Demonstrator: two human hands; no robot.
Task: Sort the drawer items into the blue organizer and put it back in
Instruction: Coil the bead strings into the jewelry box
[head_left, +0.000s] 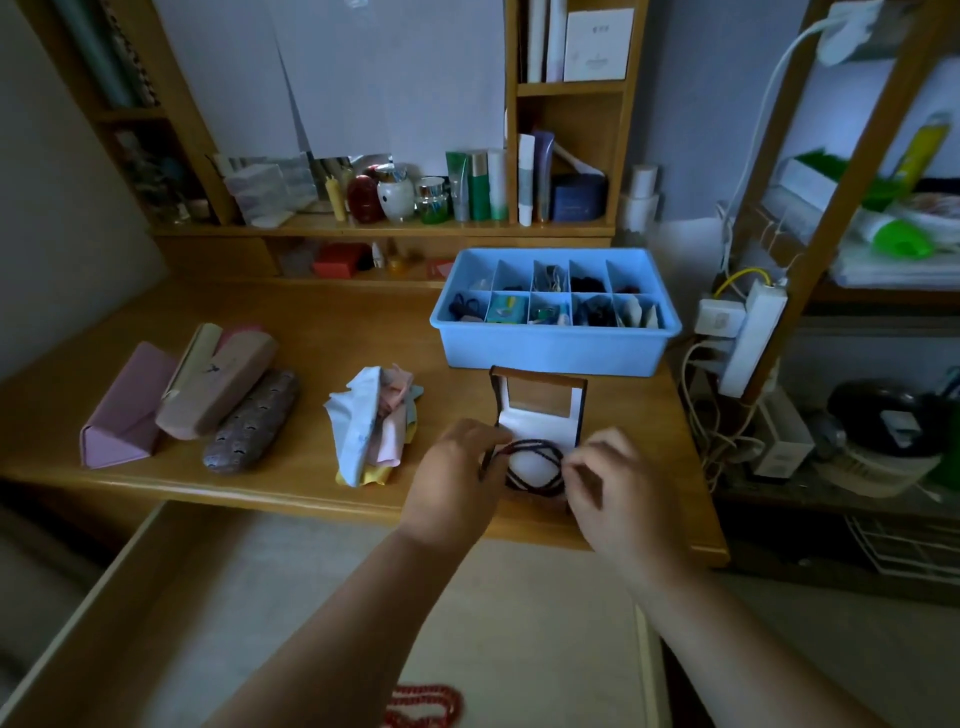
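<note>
Your left hand (457, 467) and right hand (605, 480) meet over a small open jewellery box (537, 415) at the near edge of the wooden desk (322, 332). The box's lid stands upright on the far side, with a white lining and a small mirror panel. Your left fingers are curled, pinching the left side of a dark beaded cord (535, 465) that loops around a white oval cushion (530, 467) in the box's base. Your right thumb and forefinger pinch the same cord at its right side, the other fingers folded loosely.

The blue organizer (556, 312) sits on the desk just beyond the box, toward the right. Its ten compartments in two rows already hold small dark and coloured items, too small to name.

To the left of the box lies a crumpled heap of cloths (371, 421) in white, pink and yellow. Further left are three glasses cases: a pink triangular case (122, 410), a tan case (218, 384) leaning across it, and a patterned oval case (252, 421) nearest you.

The open drawer (218, 613) extends below the desk edge toward you, and a red beaded string (426, 704) lies in it near the bottom of the view.
</note>
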